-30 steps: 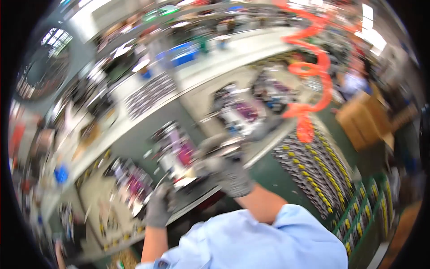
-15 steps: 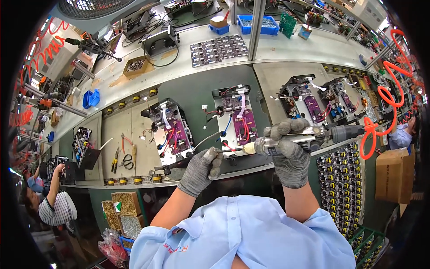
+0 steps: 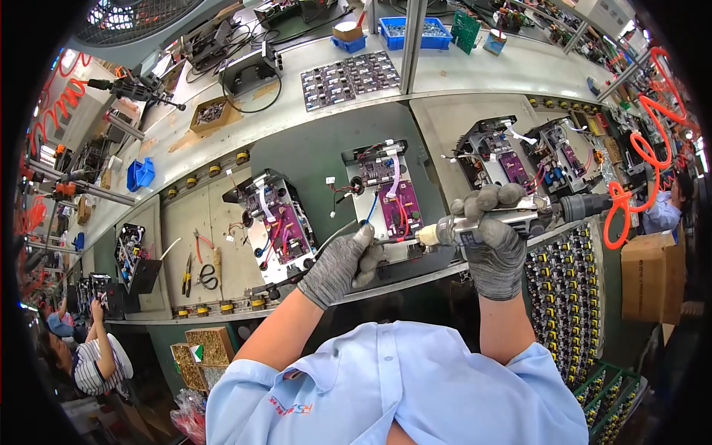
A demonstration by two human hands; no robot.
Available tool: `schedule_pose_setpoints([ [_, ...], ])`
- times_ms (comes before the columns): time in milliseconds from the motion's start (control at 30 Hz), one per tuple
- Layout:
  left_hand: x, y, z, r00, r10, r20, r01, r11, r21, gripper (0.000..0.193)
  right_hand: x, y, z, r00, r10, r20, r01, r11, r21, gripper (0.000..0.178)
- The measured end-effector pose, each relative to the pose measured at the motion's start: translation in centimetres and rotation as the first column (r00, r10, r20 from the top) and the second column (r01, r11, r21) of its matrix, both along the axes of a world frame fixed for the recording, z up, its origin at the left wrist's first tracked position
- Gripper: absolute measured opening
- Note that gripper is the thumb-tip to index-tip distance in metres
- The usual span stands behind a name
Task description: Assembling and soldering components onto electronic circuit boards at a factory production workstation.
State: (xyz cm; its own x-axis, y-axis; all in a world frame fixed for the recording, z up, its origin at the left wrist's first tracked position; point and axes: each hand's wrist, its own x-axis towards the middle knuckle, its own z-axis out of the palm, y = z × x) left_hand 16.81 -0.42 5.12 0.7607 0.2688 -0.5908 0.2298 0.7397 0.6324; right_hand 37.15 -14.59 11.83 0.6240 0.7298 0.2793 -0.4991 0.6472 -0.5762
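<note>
Grey knit gloves covered both our hands. Our right hand (image 3: pixel 493 241) was wrapped tight around a pneumatic screwdriver (image 3: pixel 512 215), fingers curled fully over its silver barrel, the tool lying nearly level with its tip pointing left toward the chassis (image 3: pixel 389 200) in front of us. An orange coiled hose (image 3: pixel 630 193) ran from the tool's dark rear end up toward the right. Our left hand (image 3: pixel 341 263) sat at the near edge of that chassis, fingers loosely bent and pinched close to the screwdriver's bit (image 3: pixel 397 239); we could not tell whether anything small was held between the fingertips. The chassis was an open metal unit with a purple board and red, blue and white wires inside, resting on the green belt (image 3: pixel 311 156). A second such unit (image 3: pixel 274 222) lay just to its left, and two more (image 3: pixel 519 152) stood to the right. Pliers (image 3: pixel 199 259) lay on the pale pallet farther left. Trays of small parts (image 3: pixel 567 297) sat below our right wrist. Another person (image 3: pixel 96 356) in a striped shirt worked at lower left.
</note>
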Motion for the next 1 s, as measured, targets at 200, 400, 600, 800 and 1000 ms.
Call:
schedule_pose_setpoints([
  [200,5.4,7.2,-3.9,0.964,-0.008,-0.265,0.234,0.499,0.834,0.042,1.6,0.0,0.9,0.994,-0.099,0.046,0.098,0.995,0.024,0.045],
  [400,7.9,8.8,-7.3,0.919,-0.144,-0.367,0.395,0.327,0.859,0.035,0.9,-0.2,0.8,0.971,-0.217,0.104,0.225,0.972,-0.065,0.046],
  [600,8.2,8.4,-7.6,0.764,-0.253,-0.594,0.611,-0.014,0.791,0.029,-0.4,2.7,-1.5,0.914,-0.291,0.282,0.341,0.929,-0.146,0.044],
  [800,8.8,8.8,-6.8,0.724,-0.278,-0.631,0.664,0.034,0.747,0.029,-2.0,6.4,-4.5,0.904,-0.299,0.306,0.361,0.917,-0.171,0.038],
  [1000,8.9,9.0,-6.6,0.705,-0.303,-0.641,0.689,0.079,0.72,0.032,-2.3,8.0,-5.7,0.839,-0.308,0.449,0.456,0.848,-0.269,0.037],
])
